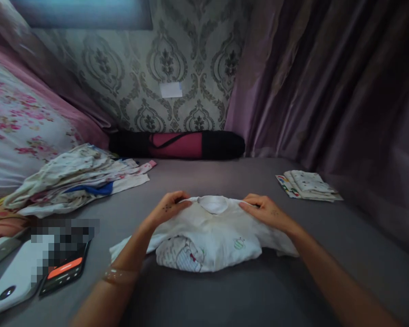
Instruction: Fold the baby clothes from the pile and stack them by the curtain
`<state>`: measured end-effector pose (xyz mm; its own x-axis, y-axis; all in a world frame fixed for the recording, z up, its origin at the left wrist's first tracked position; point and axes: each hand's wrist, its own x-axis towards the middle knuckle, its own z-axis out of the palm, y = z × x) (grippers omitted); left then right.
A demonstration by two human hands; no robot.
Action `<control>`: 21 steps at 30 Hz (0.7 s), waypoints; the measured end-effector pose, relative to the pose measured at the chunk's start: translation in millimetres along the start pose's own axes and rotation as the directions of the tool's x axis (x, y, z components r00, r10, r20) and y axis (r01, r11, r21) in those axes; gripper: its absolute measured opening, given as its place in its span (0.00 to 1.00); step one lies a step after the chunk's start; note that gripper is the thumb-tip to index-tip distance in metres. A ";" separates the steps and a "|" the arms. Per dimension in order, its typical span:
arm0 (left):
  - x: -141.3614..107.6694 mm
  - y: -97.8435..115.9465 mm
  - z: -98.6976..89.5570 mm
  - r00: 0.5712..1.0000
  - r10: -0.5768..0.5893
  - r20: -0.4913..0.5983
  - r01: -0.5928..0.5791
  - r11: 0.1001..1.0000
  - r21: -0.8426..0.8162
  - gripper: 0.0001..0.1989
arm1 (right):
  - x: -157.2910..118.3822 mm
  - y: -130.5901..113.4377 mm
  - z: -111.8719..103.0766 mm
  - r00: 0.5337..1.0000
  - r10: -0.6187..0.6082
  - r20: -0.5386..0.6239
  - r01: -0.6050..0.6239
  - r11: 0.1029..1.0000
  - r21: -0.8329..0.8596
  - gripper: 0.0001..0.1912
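Observation:
A small white long-sleeved baby shirt (221, 231) lies in front of me, its round neckline at the far side. Its lower part is bunched or folded under, with a green print on the front and a cartoon figure on the near left fold. My left hand (170, 206) pinches the shoulder left of the neckline. The opposite shoulder is pinched by my right hand (264, 210). The sleeves spread out to both sides, partly behind my forearms.
A heap of clothes (78, 177) lies at the left by a floral cushion (27, 118). Folded cloths (310, 184) are stacked at the right. Phones (68, 268) lie near left. A black and pink roll bag (177, 145) rests along the wall, and curtains (293, 81) hang at right.

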<state>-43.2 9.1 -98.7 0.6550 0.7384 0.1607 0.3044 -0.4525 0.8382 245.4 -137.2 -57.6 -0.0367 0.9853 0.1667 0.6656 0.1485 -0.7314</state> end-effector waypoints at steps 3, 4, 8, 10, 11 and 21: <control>2.7 -6.3 12.5 0.984 0.061 -0.168 -0.045 0.994 0.097 0.10 | 2.3 8.0 3.4 0.999 -0.013 0.035 0.013 1.000 0.009 0.13; 3.5 -4.3 14.3 0.973 0.085 -0.217 -0.056 0.989 0.140 0.10 | 3.6 8.1 3.8 0.999 -0.007 0.043 0.007 1.000 -0.010 0.13; 3.1 7.1 18.6 0.958 0.133 -0.254 -0.083 0.977 0.197 0.10 | 8.4 3.5 9.7 1.000 0.006 -0.022 -0.009 0.987 -0.159 0.12; -0.2 9.0 21.1 0.959 0.141 -0.245 -0.104 0.982 0.159 0.10 | 9.1 0.4 14.9 0.997 -0.008 -0.074 -0.008 0.979 -0.202 0.12; -2.4 8.5 22.3 0.957 0.139 -0.255 -0.106 0.985 0.139 0.10 | 8.9 -1.1 17.2 0.996 -0.023 -0.082 0.006 0.978 -0.206 0.12; -17.7 -2.9 22.2 0.933 0.133 -0.334 -0.114 0.991 0.077 0.08 | 5.7 -8.4 21.3 0.992 -0.124 -0.032 0.116 0.973 -0.200 0.13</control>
<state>-40.3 -13.8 -115.6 0.4203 0.7958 0.4360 0.2802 -0.5708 0.7718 223.7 -131.1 -64.6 -0.0950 0.9559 0.2778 0.7926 0.2415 -0.5598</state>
